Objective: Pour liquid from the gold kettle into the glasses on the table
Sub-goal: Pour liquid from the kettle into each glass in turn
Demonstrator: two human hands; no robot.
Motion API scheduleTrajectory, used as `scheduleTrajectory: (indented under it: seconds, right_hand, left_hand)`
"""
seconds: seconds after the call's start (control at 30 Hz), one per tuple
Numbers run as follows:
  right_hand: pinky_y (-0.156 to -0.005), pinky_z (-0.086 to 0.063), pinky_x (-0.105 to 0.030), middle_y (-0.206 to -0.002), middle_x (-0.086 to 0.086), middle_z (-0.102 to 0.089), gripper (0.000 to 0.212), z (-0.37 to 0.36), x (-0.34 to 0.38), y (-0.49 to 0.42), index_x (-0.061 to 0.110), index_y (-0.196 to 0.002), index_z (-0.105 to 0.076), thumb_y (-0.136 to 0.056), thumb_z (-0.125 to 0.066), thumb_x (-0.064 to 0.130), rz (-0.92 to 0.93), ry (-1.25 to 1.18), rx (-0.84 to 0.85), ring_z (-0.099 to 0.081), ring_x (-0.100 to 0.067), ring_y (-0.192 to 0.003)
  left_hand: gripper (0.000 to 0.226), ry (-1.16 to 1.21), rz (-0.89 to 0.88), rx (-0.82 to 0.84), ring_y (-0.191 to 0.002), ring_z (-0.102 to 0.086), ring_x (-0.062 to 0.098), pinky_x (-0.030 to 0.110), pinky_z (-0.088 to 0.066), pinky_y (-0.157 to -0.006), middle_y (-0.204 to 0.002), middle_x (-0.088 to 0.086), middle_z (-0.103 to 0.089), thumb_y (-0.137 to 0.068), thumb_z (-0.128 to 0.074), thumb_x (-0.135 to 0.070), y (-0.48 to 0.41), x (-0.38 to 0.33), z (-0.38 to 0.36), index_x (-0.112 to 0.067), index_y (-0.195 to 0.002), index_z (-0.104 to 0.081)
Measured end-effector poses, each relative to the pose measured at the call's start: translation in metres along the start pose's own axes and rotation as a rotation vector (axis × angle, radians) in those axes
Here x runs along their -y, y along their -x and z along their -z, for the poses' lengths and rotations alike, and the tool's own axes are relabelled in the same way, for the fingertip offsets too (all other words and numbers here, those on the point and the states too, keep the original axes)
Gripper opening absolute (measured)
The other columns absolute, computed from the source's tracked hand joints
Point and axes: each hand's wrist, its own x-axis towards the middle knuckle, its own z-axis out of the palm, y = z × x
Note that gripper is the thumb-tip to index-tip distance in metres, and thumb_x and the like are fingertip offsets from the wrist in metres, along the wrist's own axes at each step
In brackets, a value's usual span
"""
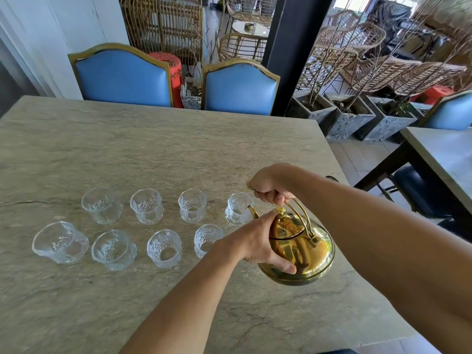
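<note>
The gold kettle [304, 254] hangs above the table's right side, tilted with its spout toward the far-right glass [238, 209]. My right hand [272, 186] is closed around the kettle's arched handle. My left hand [258, 241] presses against the kettle's side and lid, the thumb under the body. Several clear textured glasses stand in two rows on the stone table [127, 149]; the near-right glass [208, 240] is partly hidden behind my left hand. No stream of liquid shows at the spout.
Two blue chairs [122, 77] stand at the table's far edge. Stone planters [350, 118] and wicker chairs fill the right background. A second table [444, 154] stands to the right.
</note>
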Motion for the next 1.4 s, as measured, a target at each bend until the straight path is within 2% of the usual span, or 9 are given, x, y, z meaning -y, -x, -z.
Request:
scheduleTrajectory:
  seconds: [0.3, 0.57, 0.8, 1.0, 1.27, 1.4]
  right_hand:
    - [-0.033, -0.014, -0.007, -0.034, 0.004, -0.029, 0.042, 0.002, 0.004, -0.003, 0.015, -0.066, -0.039, -0.104, -0.024, 0.027, -0.010, 0.011, -0.013, -0.018, -0.008, -0.022]
    - [-0.035, -0.014, -0.006, -0.034, 0.004, -0.028, 0.044, 0.004, 0.003, -0.002, 0.016, -0.064, -0.037, -0.104, -0.024, 0.028, -0.004, -0.011, -0.018, -0.018, -0.009, -0.022]
    - [-0.033, -0.016, -0.009, -0.039, 0.004, -0.028, 0.054, 0.003, -0.010, 0.003, 0.018, -0.060, -0.036, -0.104, -0.027, 0.047, 0.052, -0.102, 0.003, -0.018, -0.008, -0.026]
    - [-0.033, -0.016, -0.011, -0.048, 0.002, -0.027, 0.055, -0.004, -0.025, 0.012, 0.018, -0.061, -0.035, -0.103, -0.028, 0.052, 0.125, -0.170, -0.041, -0.018, -0.009, -0.033]
    - [-0.036, -0.018, -0.012, -0.049, 0.001, -0.027, 0.053, -0.010, -0.032, 0.022, 0.018, -0.062, -0.034, -0.104, -0.029, 0.050, 0.194, -0.197, -0.098, -0.018, -0.011, -0.039]
    - [-0.036, -0.018, -0.014, -0.050, 0.001, -0.028, 0.053, -0.009, -0.030, 0.027, 0.018, -0.063, -0.035, -0.104, -0.030, 0.051, 0.213, -0.193, -0.113, -0.019, -0.011, -0.039]
  left_hand:
    - [0.104, 0.005, 0.000, -0.009, -0.125, -0.057, 0.012, 0.036, -0.047, -0.111, -0.134, -0.011, -0.059, -0.058, -0.101, -0.045, 0.000, -0.002, 0.004, -0.030, -0.141, -0.041]
    - [0.109, -0.005, 0.006, -0.010, -0.127, -0.056, 0.014, 0.038, -0.046, -0.113, -0.138, -0.008, -0.057, -0.058, -0.101, -0.046, -0.002, -0.003, 0.005, -0.028, -0.145, -0.038]
    - [0.126, -0.109, 0.046, -0.005, -0.135, -0.051, 0.019, 0.042, -0.044, -0.116, -0.150, -0.004, -0.050, -0.053, -0.099, -0.056, 0.001, -0.004, 0.004, -0.025, -0.154, -0.031]
    - [0.146, -0.257, 0.056, 0.018, -0.153, -0.032, 0.024, 0.045, -0.034, -0.123, -0.170, -0.002, -0.024, -0.054, -0.097, -0.061, 0.004, -0.004, 0.001, -0.026, -0.165, -0.008]
    - [0.149, -0.314, 0.046, -0.016, -0.153, -0.030, 0.025, 0.045, -0.033, -0.123, -0.170, 0.000, -0.018, -0.055, -0.096, -0.060, 0.005, -0.001, -0.005, -0.021, -0.165, -0.003]
    - [0.155, -0.357, 0.015, -0.056, -0.157, -0.020, 0.025, 0.048, -0.025, -0.126, -0.173, -0.001, -0.006, -0.054, -0.093, -0.067, 0.008, 0.001, -0.008, -0.021, -0.165, 0.005]
